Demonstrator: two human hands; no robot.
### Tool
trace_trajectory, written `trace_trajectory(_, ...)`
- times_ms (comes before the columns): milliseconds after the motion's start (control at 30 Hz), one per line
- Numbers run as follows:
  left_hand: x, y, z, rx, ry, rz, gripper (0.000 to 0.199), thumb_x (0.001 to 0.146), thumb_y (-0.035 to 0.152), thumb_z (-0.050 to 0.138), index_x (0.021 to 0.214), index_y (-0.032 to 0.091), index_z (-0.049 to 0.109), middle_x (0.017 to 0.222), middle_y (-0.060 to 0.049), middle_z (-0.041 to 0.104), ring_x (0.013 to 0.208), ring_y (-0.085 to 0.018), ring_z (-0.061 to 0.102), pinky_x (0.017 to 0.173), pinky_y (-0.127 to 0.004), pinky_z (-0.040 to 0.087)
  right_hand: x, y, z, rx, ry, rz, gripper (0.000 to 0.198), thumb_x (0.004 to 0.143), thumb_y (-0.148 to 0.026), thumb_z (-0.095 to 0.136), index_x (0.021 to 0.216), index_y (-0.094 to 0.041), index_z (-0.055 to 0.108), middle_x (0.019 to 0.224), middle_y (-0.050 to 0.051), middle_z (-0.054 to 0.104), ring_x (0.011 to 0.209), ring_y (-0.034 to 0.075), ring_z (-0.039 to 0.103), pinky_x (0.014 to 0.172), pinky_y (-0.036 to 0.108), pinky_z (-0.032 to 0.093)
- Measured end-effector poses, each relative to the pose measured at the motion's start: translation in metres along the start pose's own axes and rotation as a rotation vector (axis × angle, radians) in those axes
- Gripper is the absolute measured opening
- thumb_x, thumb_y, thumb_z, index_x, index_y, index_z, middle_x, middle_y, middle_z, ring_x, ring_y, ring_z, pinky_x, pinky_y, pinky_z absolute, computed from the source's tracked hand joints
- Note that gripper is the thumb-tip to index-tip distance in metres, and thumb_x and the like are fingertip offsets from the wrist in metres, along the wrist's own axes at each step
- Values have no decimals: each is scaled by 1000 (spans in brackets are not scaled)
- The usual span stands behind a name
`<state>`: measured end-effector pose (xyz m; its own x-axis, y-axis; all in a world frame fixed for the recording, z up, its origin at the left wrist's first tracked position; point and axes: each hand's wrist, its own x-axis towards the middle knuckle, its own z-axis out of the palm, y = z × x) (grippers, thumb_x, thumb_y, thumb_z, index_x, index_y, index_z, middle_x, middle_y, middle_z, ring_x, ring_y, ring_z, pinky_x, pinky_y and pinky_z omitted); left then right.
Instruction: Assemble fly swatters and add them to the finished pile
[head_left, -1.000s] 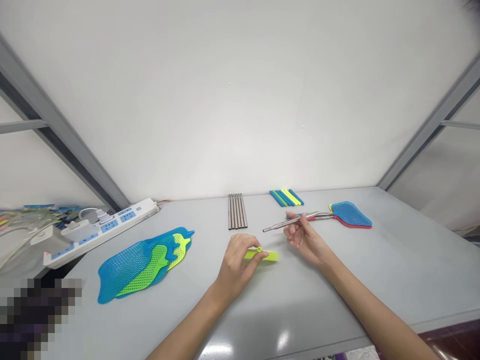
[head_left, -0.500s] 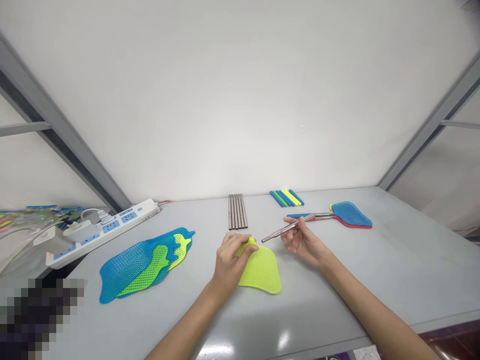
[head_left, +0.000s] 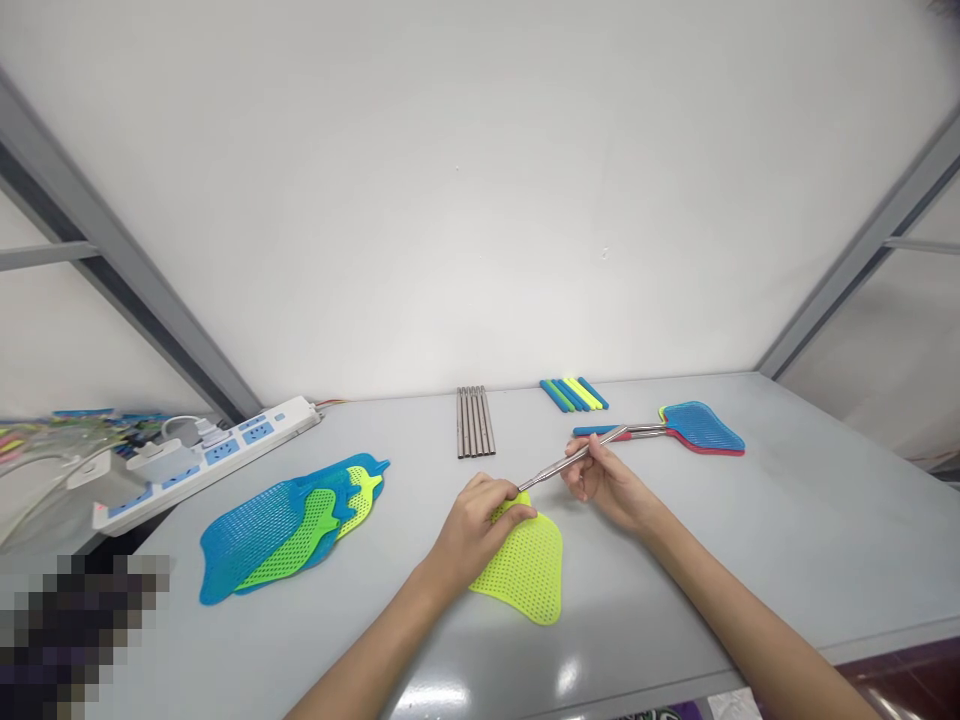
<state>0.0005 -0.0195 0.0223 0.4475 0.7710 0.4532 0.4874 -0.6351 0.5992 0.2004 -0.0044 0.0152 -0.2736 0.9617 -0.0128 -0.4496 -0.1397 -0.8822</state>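
Since the neck (head_left: 524, 497) is probably needing support, I am pinching the yellow-green flyswatter head (head_left: 534, 568) over the tabletop (head_left: 637, 625) with the left hand (head_left: 478, 520); the right hand (head_left: 613, 488) is gripping the slanting telescopic metal rod (head_left: 556, 467), its tip meeting that neck, whether inside I cannot tell.

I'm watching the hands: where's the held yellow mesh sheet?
Low center in the head view, the mesh sheet is in the left hand, below the metal rod.
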Motion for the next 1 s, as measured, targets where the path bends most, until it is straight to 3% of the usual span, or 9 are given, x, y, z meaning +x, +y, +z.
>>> trace_trajectory(633, 3, 4, -4, 15, -174, -36, 23, 80, 37, 40, 66, 20, 48, 62, 3, 51, 65, -12, 44, 62, -24, 36, 3, -1, -5, -37, 33, -40, 32, 76, -47, 39, 73, -19, 54, 48, -1, 48, 45, 10, 39, 44, 22, 28)
trace_trajectory(1000, 2, 8, -3, 66, -364, -40, 32, 80, 43, 34, 63, 19, 45, 58, 3, 47, 61, -11, 42, 54, -21, 32, 3, 1, -5, -135, 38, -56, 34, 78, -45, 38, 66, -17, 55, 45, -1, 44, 44, 10, 40, 43, 22, 29)
